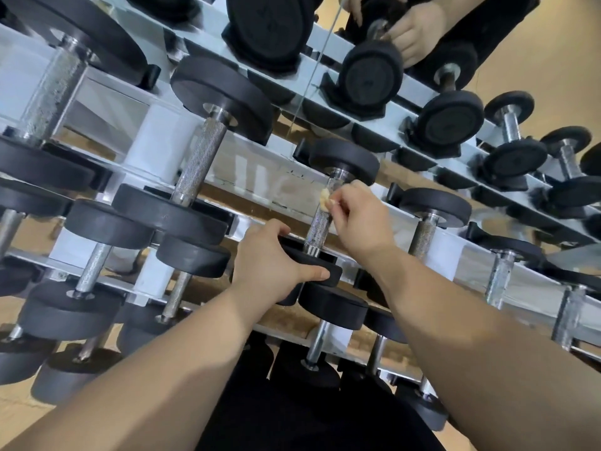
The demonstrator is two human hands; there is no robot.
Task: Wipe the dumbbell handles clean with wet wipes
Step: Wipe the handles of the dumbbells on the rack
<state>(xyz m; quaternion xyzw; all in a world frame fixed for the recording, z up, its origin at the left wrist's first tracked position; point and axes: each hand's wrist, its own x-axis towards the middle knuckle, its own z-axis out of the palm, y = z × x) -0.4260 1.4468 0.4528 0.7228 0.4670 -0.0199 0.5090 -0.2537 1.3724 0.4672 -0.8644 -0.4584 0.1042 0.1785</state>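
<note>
Two hands: left (270, 262) grips dumbbell end (320, 268); right (361, 216) pinches half-hidden wipe (324, 198) on handle (320, 226).

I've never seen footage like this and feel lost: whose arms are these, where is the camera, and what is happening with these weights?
The camera sits on a person's head, looking down along their own bare arms. Before them stands a white metal rack holding rows of black round-ended dumbbells. The left hand grips the near black end of one dumbbell. The right hand pinches a small crumpled yellowish wipe against that dumbbell's knurled silver handle. The hands at the top look like a mirror reflection.
</note>
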